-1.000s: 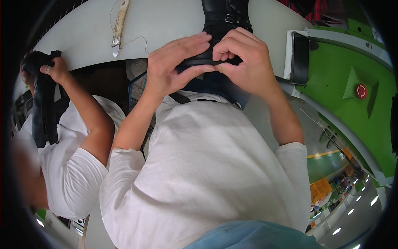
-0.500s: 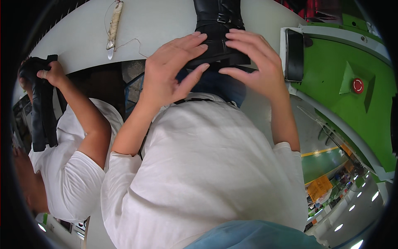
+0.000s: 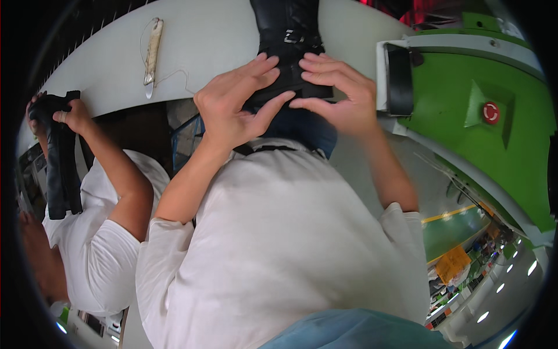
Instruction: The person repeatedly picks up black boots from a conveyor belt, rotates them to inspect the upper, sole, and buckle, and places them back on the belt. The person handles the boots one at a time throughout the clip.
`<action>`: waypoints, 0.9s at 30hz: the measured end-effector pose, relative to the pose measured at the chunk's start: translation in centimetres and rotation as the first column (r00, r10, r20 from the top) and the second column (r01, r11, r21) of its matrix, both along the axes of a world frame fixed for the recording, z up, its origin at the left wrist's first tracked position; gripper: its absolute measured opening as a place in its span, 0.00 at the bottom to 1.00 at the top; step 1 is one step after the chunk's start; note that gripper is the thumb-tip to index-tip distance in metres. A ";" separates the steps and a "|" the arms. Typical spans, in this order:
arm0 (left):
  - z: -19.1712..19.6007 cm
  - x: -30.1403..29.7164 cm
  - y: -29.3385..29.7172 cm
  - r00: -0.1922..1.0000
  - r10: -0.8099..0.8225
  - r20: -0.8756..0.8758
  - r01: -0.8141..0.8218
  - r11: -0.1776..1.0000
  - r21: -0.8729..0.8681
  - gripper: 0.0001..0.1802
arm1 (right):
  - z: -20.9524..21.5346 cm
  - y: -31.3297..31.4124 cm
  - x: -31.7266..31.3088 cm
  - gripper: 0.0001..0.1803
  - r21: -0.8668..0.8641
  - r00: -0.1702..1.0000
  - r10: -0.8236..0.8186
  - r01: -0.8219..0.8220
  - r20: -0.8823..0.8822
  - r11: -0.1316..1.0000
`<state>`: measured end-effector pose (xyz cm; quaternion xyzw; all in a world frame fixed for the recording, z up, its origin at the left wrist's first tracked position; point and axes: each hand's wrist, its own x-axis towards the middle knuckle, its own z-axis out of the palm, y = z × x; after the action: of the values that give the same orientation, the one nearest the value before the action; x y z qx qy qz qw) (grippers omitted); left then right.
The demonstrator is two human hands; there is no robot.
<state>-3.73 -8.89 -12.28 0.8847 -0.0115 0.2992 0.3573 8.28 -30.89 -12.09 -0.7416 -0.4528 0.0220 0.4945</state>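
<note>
A black leather boot [image 3: 285, 23] with a buckled strap lies on the pale table at the near edge, in front of my body. My left hand [image 3: 232, 104] is over the left side of its near end, fingers stretched out and thumb apart. On the other side, my right hand [image 3: 343, 96] mirrors it, fingers also extended. Both sets of fingertips are on or just above the leather; which one I cannot tell. The two thumb tips almost meet at the near end of the boot. Nothing is gripped in either hand.
A knife [image 3: 153, 52] with a wrapped handle and loose thread lies left on the table [image 3: 203, 35]. At far left a co-worker holds another black boot [image 3: 63, 163]. To the right stands a green machine [image 3: 447, 87] with a red button [image 3: 490, 113] and a black pad [image 3: 399, 81].
My two thumbs have come closer together at the boot's near end. The view has shifted, so the boot and table sit lower and farther left. The knife stays lying on the table.
</note>
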 end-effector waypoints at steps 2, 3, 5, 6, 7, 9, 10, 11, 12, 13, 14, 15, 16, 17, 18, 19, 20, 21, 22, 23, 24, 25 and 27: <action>0.1 -0.2 0.2 1.000 0.004 0.010 -0.004 1.000 -0.012 0.16 | -0.3 -0.5 0.7 0.42 0.070 0.998 -0.044 0.047 -0.043 0.996; -0.1 -0.3 0.5 1.000 -0.005 0.019 0.006 0.998 -0.056 0.18 | 0.5 -0.1 0.2 0.45 0.116 0.982 -0.149 0.163 -0.119 0.980; -0.5 -0.4 1.1 0.996 -0.057 0.062 0.063 0.992 -0.107 0.18 | -1.0 0.4 -0.1 0.54 0.245 0.768 -0.160 0.383 -0.620 0.891; -0.4 -0.4 1.3 0.994 -0.077 0.078 0.087 0.988 -0.129 0.18 | -1.0 1.1 0.3 0.50 0.217 0.647 -0.075 0.359 -0.759 0.908; -0.2 -0.8 1.5 0.989 -0.119 0.091 0.128 0.988 -0.091 0.20 | -0.8 2.2 -0.1 0.47 0.184 0.482 0.001 0.333 -0.876 0.925; -0.2 -1.2 1.8 0.982 -0.146 0.119 0.156 0.984 -0.082 0.21 | -0.2 3.1 -0.6 0.37 0.087 0.380 -0.018 0.256 -0.925 0.963; -0.3 -1.6 2.1 0.981 -0.154 0.120 0.165 0.983 -0.081 0.22 | -0.1 3.3 -0.9 0.36 0.122 0.369 0.009 0.285 -0.930 0.951; -0.2 -1.9 2.6 0.975 -0.190 0.115 0.202 0.973 -0.111 0.26 | 0.2 3.3 -1.1 0.35 0.157 0.358 0.037 0.313 -0.933 0.937; 0.1 -2.4 3.1 0.979 -0.180 0.100 0.193 0.970 -0.147 0.28 | 0.4 3.2 -1.4 0.33 0.189 0.347 0.064 0.340 -0.936 0.921; 0.5 -2.9 3.6 0.981 -0.174 0.085 0.187 0.964 -0.188 0.29 | 0.3 2.7 -1.8 0.31 0.217 0.367 0.075 0.363 -0.927 0.906; 0.4 -3.6 3.9 0.985 -0.160 0.064 0.171 0.957 -0.232 0.30 | 0.2 2.3 -2.1 0.29 0.240 0.384 0.085 0.378 -0.919 0.894; -0.5 -4.3 4.6 0.972 -0.216 0.094 0.235 0.907 -0.350 0.35 | 0.8 2.0 -2.5 0.28 0.238 0.368 0.090 0.379 -0.925 0.894; -0.5 -5.0 4.7 0.966 -0.236 0.107 0.258 0.842 -0.474 0.36 | 1.7 1.8 -2.7 0.28 0.237 0.360 0.091 0.385 -0.929 0.892; -0.3 -5.4 4.5 0.959 -0.253 0.130 0.280 0.761 -0.586 0.36 | 2.1 1.4 -2.8 0.27 0.240 0.355 0.101 0.374 -0.929 0.896; 0.0 -5.8 4.3 0.951 -0.267 0.157 0.299 0.664 -0.685 0.37 | 2.5 1.1 -3.1 0.26 0.253 0.339 0.126 0.361 -0.932 0.898; 0.5 -5.9 4.1 0.936 -0.303 0.179 0.338 0.631 -0.698 0.39 | 3.0 1.1 -3.2 0.26 0.272 0.328 0.154 0.349 -0.932 0.897; 0.5 -5.8 3.7 0.925 -0.298 0.235 0.373 0.593 -0.713 0.40 | 3.3 1.1 -3.4 0.25 0.291 0.317 0.182 0.339 -0.931 0.895; 0.6 -5.6 3.2 0.911 -0.291 0.291 0.408 0.555 -0.725 0.40 | 3.6 1.3 -3.6 0.25 0.325 0.325 0.213 0.343 -0.921 0.881; 0.7 -5.2 2.9 0.892 -0.289 0.347 0.451 0.514 -0.730 0.40 | 3.8 1.4 -3.7 0.25 0.334 0.338 0.216 0.345 -0.916 0.877; 0.8 -5.1 2.6 0.891 -0.274 0.363 0.454 0.477 -0.753 0.38 | 3.9 1.4 -3.8 0.26 0.343 0.350 0.218 0.348 -0.911 0.872; 0.8 -5.0 2.5 0.886 -0.272 0.375 0.463 0.466 -0.754 0.37 | 4.0 1.4 -3.9 0.26 0.352 0.362 0.220 0.351 -0.906 0.868; 0.7 -4.9 2.3 0.881 -0.271 0.387 0.472 0.456 -0.755 0.36 | 4.0 1.4 -3.9 0.25 0.334 0.402 0.186 0.337 -0.897 0.880; 0.8 -4.9 2.4 0.877 -0.282 0.390 0.480 0.455 -0.750 0.36 | 3.9 1.4 -4.0 0.25 0.295 0.479 0.119 0.311 -0.870 0.904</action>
<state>-8.64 -6.47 -11.49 0.5462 -0.1053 0.2713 0.7854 4.29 -29.47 -8.16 -0.5283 -0.0887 0.2701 0.8000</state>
